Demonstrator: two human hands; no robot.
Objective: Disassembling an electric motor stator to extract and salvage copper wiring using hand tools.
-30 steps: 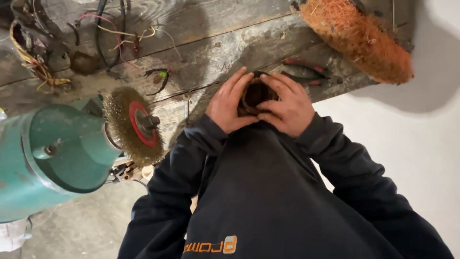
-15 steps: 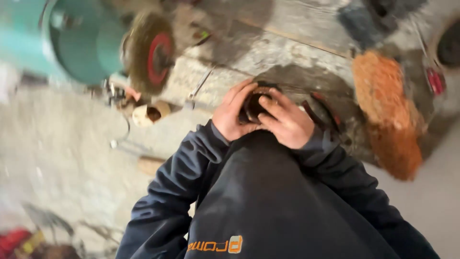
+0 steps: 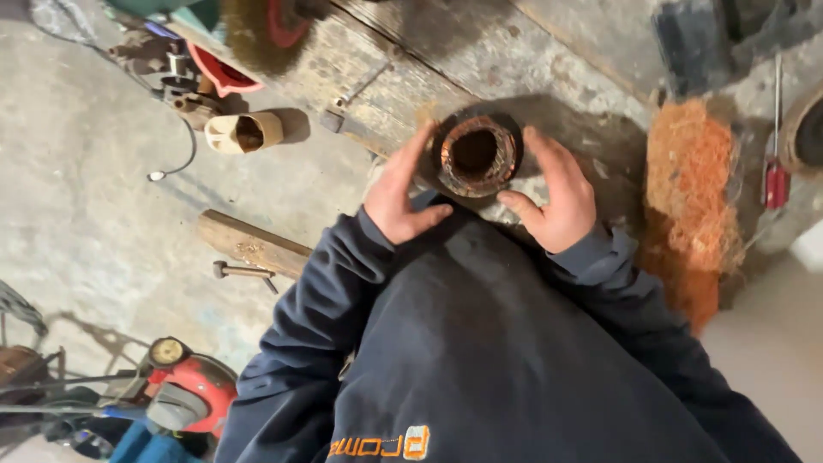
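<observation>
One round motor stator (image 3: 477, 154), ringed inside with copper windings and hollow at its centre, is seen standing on the worn wooden workbench (image 3: 531, 51), directly in front of the person's chest. It is flanked by two bare hands. The left hand (image 3: 401, 193) is laid flat against the stator's left side, fingers straight and unclenched, so that it is touched but not gripped. The right hand (image 3: 557, 193) is held loosely spread just beside its right edge; whether contact is made there cannot be told. One heap of orange copper wire (image 3: 690, 184) is piled to the right on the bench, and one red-handled screwdriver (image 3: 776, 176) lies beyond it. On the concrete floor, one hammer (image 3: 244, 273) is seen beside one wooden plank (image 3: 249, 243).
</observation>
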